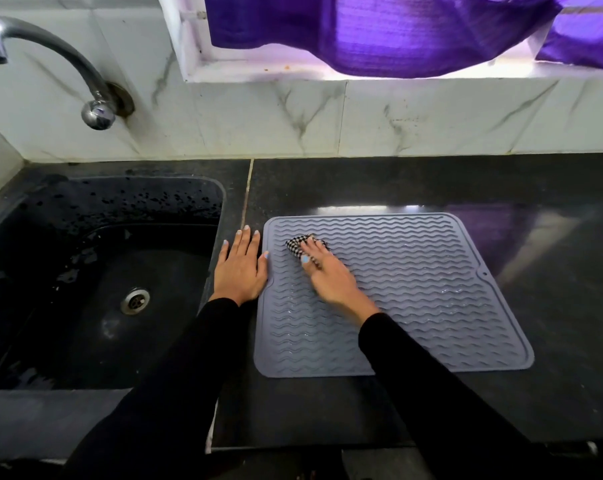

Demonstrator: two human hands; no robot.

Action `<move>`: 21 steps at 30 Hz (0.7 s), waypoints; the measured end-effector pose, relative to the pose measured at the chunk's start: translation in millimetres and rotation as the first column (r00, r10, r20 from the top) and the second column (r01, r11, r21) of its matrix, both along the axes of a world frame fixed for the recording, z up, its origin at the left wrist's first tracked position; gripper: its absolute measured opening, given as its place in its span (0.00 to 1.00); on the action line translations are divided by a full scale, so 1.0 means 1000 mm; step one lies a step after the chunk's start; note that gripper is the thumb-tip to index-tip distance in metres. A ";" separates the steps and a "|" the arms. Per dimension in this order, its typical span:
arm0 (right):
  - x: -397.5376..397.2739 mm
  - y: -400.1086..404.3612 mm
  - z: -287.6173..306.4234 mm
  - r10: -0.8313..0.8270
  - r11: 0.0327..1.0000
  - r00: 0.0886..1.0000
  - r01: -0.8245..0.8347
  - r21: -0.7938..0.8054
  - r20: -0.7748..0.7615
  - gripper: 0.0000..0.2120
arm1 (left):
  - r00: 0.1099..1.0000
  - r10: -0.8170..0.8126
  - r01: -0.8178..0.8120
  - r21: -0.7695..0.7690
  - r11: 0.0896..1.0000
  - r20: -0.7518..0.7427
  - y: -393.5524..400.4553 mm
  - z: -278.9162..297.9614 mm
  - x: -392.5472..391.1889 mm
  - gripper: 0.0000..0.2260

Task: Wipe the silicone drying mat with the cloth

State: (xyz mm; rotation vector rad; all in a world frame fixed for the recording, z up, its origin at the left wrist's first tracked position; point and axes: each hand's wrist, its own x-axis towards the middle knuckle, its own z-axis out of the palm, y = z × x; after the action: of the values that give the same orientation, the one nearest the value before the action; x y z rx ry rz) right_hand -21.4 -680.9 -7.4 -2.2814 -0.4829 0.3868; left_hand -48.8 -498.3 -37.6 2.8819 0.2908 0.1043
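Observation:
A grey silicone drying mat (428, 292) with wavy ridges lies flat on the black counter. My right hand (328, 275) presses a small black-and-white checked cloth (295, 247) onto the mat's far left corner area, fingers closed over it. Most of the cloth is hidden under my fingers. My left hand (240, 268) rests flat on the counter, fingers spread, its thumb touching the mat's left edge. Wet streaks shine on the mat's ridges near my right wrist.
A black sink (95, 271) with a metal drain (135, 300) sits directly left of my left hand, under a chrome tap (50, 57). A marble-tiled wall (328, 119) and a window sill with a purple curtain (379, 32) stand behind the counter (553, 254).

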 end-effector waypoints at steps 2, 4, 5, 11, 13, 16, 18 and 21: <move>0.009 -0.006 0.023 -0.163 0.837 0.861 0.378 0.395 -0.481 0.18 | 1.000 -0.001 0.001 -0.015 1.000 0.018 0.001 0.001 0.000 0.24; 0.016 -0.012 0.036 -0.171 0.571 0.715 0.633 0.523 -0.678 0.16 | 0.999 0.002 -0.001 -0.020 1.000 0.035 0.000 0.001 -0.001 0.25; 0.017 -0.011 0.041 -0.224 0.546 0.730 0.643 0.537 -0.646 0.17 | 0.999 0.002 -0.001 -0.022 1.000 0.040 0.000 0.001 -0.002 0.25; -0.013 0.023 0.014 -0.007 0.991 0.975 0.037 -0.129 0.221 0.26 | 0.998 0.009 -0.007 -0.038 0.999 0.057 0.001 0.000 -0.001 0.25; -0.024 0.031 -0.008 0.126 0.924 0.924 0.023 -0.381 0.360 0.29 | 0.998 0.015 -0.014 -0.023 1.000 0.063 0.000 -0.001 -0.001 0.24; -0.024 0.035 -0.019 0.123 0.898 0.902 0.076 -0.433 0.413 0.30 | 0.997 0.018 -0.017 -0.016 1.000 0.071 0.000 -0.002 0.000 0.24; -0.020 0.034 -0.018 0.156 0.897 0.907 0.036 -0.441 0.391 0.31 | 0.997 0.017 -0.016 -0.016 1.000 0.073 0.000 -0.002 0.000 0.24; -0.011 0.031 -0.016 0.191 0.906 0.934 -0.050 -0.420 0.301 0.30 | 0.998 0.023 -0.022 -0.013 1.000 0.065 -0.001 -0.003 0.001 0.25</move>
State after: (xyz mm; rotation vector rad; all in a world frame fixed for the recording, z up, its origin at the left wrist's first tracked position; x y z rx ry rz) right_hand -32.1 -649.5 -23.2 -2.7516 -0.7836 0.1634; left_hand -48.2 -499.0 -40.3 2.8572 0.3106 0.1988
